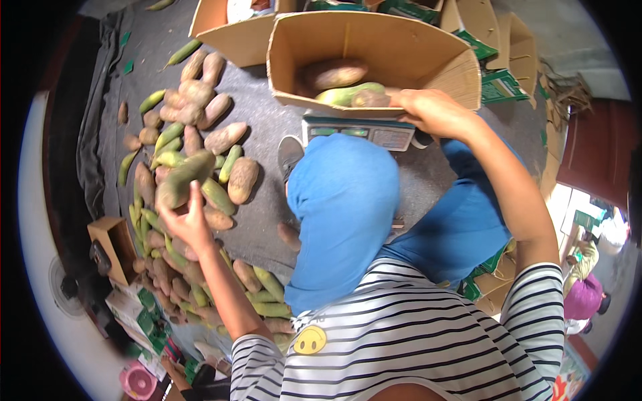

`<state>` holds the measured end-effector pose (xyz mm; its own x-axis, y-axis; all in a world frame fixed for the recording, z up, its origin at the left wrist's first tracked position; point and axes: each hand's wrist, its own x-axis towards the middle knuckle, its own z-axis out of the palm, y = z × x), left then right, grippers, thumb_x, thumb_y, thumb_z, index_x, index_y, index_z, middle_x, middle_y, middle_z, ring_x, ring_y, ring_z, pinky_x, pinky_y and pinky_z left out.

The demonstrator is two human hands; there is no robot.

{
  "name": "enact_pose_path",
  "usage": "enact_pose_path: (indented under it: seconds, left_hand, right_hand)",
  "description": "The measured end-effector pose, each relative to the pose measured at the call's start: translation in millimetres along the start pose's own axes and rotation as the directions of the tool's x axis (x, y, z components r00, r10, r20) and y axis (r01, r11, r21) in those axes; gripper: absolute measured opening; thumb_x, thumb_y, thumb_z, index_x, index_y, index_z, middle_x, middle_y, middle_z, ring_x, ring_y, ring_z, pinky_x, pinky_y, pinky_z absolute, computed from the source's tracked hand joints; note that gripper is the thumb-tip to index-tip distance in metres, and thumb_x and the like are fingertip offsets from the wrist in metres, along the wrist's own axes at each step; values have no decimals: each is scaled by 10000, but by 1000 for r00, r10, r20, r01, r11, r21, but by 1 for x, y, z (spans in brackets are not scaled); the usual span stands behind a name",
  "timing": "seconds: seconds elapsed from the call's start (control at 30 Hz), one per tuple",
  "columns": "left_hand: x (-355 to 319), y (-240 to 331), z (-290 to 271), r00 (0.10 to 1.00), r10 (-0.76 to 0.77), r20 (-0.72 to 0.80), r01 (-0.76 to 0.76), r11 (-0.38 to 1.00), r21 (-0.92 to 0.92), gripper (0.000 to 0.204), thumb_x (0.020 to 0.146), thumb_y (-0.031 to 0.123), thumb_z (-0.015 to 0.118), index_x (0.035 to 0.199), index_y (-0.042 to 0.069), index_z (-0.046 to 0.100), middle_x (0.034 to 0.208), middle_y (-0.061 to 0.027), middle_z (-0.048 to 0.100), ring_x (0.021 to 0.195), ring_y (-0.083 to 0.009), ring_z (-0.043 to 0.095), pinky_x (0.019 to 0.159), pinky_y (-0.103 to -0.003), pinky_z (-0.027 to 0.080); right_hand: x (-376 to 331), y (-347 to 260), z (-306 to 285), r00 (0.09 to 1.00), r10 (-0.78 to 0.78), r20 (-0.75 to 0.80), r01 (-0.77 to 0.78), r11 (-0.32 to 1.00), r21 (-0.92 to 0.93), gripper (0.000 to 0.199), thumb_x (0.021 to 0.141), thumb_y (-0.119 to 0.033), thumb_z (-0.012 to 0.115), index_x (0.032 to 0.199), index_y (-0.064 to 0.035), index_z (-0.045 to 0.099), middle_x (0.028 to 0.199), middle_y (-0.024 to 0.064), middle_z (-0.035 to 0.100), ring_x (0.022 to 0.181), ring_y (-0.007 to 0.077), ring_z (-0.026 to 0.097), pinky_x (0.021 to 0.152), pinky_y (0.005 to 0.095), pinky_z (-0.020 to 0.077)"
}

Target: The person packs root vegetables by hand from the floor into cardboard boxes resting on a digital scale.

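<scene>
My left hand is closed round a thick green cucumber, lifted above the pile at the left. Beneath and around it lie many large cucumbers, some green or yellow, others brown with netted skin, such as a brown cucumber. In front of me, an open cardboard box sits on a scale. My right hand grips the box's near rim towards its right corner. Inside the box are a reddish-brown cucumber, a green one and a brown one; its near wall partly hides them.
More cardboard boxes stand beyond the box, with others at the far right. A second heap of cucumbers spreads at the lower left. Dark cloth covers the floor. Another person is at the right edge.
</scene>
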<state>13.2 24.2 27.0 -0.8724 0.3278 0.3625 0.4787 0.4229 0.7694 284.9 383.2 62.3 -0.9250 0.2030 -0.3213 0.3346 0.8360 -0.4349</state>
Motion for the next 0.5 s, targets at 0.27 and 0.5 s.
enact_pose_path:
  seconds: [0.27, 0.5]
  left_hand:
    - [21, 174, 95, 962, 132, 239, 83, 692, -717, 363, 783, 30, 680, 1109, -18, 526, 1020, -85, 592, 924, -152, 572, 835, -286, 460]
    - [-7, 52, 100, 917, -160, 364, 330, 816, -474, 249, 864, 117, 619, 1070, -8, 555, 1024, -65, 582, 940, -128, 536, 870, -270, 427]
  right_hand:
    - [0, 2, 1, 999, -3, 51, 5, 999, -45, 276, 808, -95, 599, 1080, -68, 555, 986, 152, 601, 931, 345, 574, 782, 426, 469]
    - [-2, 9, 5, 998, -59, 6, 59, 998, -13, 248, 803, -102, 606, 1037, -48, 544, 983, 149, 592, 922, 353, 567, 765, 429, 462]
